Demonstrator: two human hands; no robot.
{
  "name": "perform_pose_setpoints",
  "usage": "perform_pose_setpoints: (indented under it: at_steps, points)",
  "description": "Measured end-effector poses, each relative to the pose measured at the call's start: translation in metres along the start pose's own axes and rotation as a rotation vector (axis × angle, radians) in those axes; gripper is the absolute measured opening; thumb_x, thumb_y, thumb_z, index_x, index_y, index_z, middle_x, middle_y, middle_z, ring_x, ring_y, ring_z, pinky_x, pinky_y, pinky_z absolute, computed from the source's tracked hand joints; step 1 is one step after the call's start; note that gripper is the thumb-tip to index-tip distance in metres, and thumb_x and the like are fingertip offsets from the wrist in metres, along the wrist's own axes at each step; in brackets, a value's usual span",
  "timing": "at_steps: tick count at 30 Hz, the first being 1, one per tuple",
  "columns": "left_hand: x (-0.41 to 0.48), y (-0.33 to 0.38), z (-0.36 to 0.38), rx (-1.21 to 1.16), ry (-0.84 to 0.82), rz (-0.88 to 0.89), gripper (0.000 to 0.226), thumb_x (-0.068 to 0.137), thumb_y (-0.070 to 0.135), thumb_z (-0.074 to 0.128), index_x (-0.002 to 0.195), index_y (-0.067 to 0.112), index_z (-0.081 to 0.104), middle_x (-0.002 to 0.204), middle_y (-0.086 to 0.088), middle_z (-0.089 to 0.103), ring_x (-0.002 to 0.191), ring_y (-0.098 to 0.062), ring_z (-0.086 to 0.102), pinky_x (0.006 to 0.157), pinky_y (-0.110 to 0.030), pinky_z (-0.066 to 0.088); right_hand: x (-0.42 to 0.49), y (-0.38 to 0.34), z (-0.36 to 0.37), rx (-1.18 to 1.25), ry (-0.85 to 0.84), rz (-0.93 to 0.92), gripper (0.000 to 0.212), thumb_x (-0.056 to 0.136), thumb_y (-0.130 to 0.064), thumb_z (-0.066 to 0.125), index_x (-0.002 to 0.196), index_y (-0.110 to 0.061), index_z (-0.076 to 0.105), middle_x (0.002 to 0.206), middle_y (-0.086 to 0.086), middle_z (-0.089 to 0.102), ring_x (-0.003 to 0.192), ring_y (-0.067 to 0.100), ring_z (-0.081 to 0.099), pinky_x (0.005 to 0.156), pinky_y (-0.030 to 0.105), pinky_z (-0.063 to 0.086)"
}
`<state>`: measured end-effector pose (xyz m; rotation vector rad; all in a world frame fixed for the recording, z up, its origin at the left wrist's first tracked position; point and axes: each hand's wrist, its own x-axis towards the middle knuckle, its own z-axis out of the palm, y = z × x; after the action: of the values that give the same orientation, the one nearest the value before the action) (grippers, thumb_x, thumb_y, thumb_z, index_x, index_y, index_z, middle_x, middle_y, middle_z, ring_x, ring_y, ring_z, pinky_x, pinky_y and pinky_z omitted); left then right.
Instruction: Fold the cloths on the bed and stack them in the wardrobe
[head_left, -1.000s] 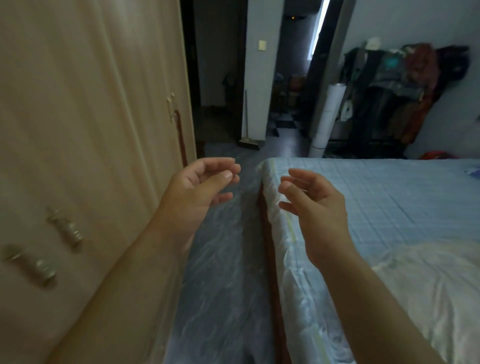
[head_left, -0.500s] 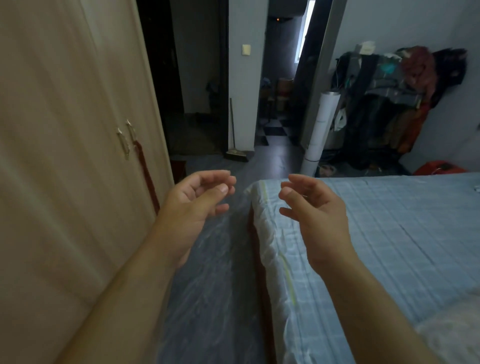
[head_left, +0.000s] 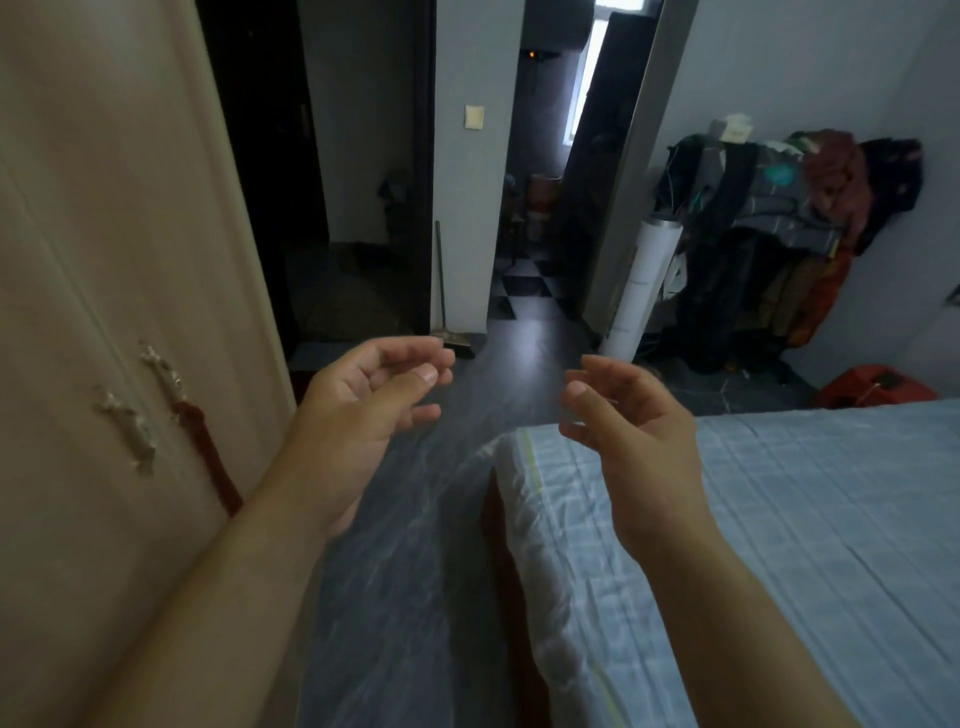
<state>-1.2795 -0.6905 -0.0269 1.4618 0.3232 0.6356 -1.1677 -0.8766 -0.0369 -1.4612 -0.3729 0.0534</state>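
Observation:
Both of my hands are raised in front of me with nothing in them. My left hand (head_left: 363, 415) hovers over the narrow floor strip, fingers loosely curled and apart. My right hand (head_left: 634, 441) hangs above the near corner of the bed (head_left: 805, 519), which has a light blue checked sheet. The beige wardrobe (head_left: 104, 312) stands shut on my left, with two pale handles (head_left: 148, 395) and a dark red cord hanging from one. No cloth is in view on the bed.
A dark floor strip (head_left: 415, 571) runs between wardrobe and bed toward an open doorway. A broom (head_left: 447, 312) leans on the wall there. A white roll (head_left: 641, 286) and a rack piled with clothes (head_left: 779, 234) stand at the back right. A red object (head_left: 878, 387) lies beyond the bed.
The view has lifted and turned away from the bed; the white cloth at lower right has left the frame. My hands stay empty, now slightly further apart.

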Motion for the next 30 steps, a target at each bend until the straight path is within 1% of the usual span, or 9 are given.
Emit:
perform_pose_setpoints:
  at_steps: [7, 12, 16, 20, 26, 30]
  points:
    - [0.123, -0.025, 0.005, -0.020, -0.020, -0.023, 0.020, 0.098, 0.010, 0.062, 0.115, 0.017, 0.072, 0.116, -0.003, 0.077, 0.114, -0.019, 0.072, 0.099, -0.049, 0.056, 0.114, 0.032, 0.031, 0.031, 0.043, 0.019, 0.024, 0.092, -0.010, 0.072, 0.114, -0.019, 0.071, 0.101, -0.003, 0.076, 0.098, 0.015, 0.073, 0.084, 0.034, 0.062]
    - [0.212, -0.053, 0.032, -0.015, -0.021, -0.042, 0.020, 0.099, 0.009, 0.062, 0.115, 0.016, 0.072, 0.116, -0.004, 0.077, 0.114, -0.020, 0.072, 0.101, -0.052, 0.055, 0.206, 0.066, 0.033, 0.064, 0.055, 0.029, 0.024, 0.092, -0.010, 0.072, 0.114, -0.019, 0.072, 0.101, -0.003, 0.076, 0.098, 0.013, 0.073, 0.079, 0.028, 0.060]
    - [0.280, -0.061, 0.063, -0.010, -0.033, -0.064, 0.020, 0.099, 0.009, 0.062, 0.115, 0.015, 0.072, 0.115, -0.003, 0.077, 0.114, -0.019, 0.072, 0.101, -0.052, 0.056, 0.275, 0.080, 0.030, 0.091, 0.070, 0.036, 0.022, 0.092, -0.009, 0.072, 0.113, -0.017, 0.072, 0.099, 0.000, 0.076, 0.098, 0.019, 0.073, 0.076, 0.028, 0.060]
    - [0.340, -0.070, 0.076, -0.018, -0.038, -0.059, 0.021, 0.099, 0.009, 0.061, 0.117, 0.014, 0.072, 0.115, -0.002, 0.078, 0.113, -0.018, 0.072, 0.101, -0.051, 0.056, 0.340, 0.089, 0.036, 0.101, 0.065, 0.035, 0.022, 0.092, -0.009, 0.072, 0.113, -0.015, 0.071, 0.102, 0.006, 0.075, 0.101, 0.024, 0.072, 0.073, 0.024, 0.059]
    - [0.438, -0.099, 0.079, -0.040, -0.058, -0.081, 0.021, 0.099, 0.008, 0.060, 0.116, 0.012, 0.071, 0.115, -0.004, 0.077, 0.113, -0.020, 0.072, 0.101, -0.051, 0.056, 0.423, 0.121, 0.063, 0.088, 0.091, 0.048, 0.022, 0.092, -0.009, 0.071, 0.113, -0.014, 0.071, 0.103, 0.009, 0.074, 0.100, 0.026, 0.072, 0.075, 0.028, 0.061]
    - [0.507, -0.120, 0.072, -0.040, -0.113, -0.088, 0.020, 0.100, 0.008, 0.060, 0.114, 0.013, 0.072, 0.114, -0.005, 0.077, 0.113, -0.021, 0.072, 0.099, -0.050, 0.057, 0.477, 0.142, 0.091, 0.064, 0.129, 0.042, 0.020, 0.092, -0.011, 0.072, 0.111, -0.017, 0.071, 0.100, 0.004, 0.075, 0.097, 0.023, 0.073, 0.074, 0.027, 0.059]
